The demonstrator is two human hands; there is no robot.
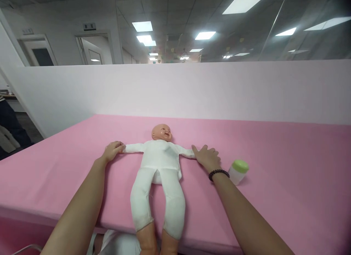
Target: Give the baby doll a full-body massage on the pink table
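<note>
A baby doll (160, 156) in a white top and white trousers lies on its back, arms stretched out sideways and bare feet toward me. My left hand (114, 150) is closed around the end of the doll's sleeve on the left. On the other side, my right hand (207, 157) grips the end of the opposite sleeve, its thumb against the cuff and its fingers curved over. Both doll hands are hidden under mine. Just beyond my right wrist, with its black beaded bracelet (218, 173), a small white bottle with a green cap (240, 167) stands upright.
Pink covering (287, 182) lies over the table, whose front edge runs below the doll's legs. A white partition (192, 90) rises along the far side, with glass above it. At the far left, part of a person in dark trousers (12, 123) shows.
</note>
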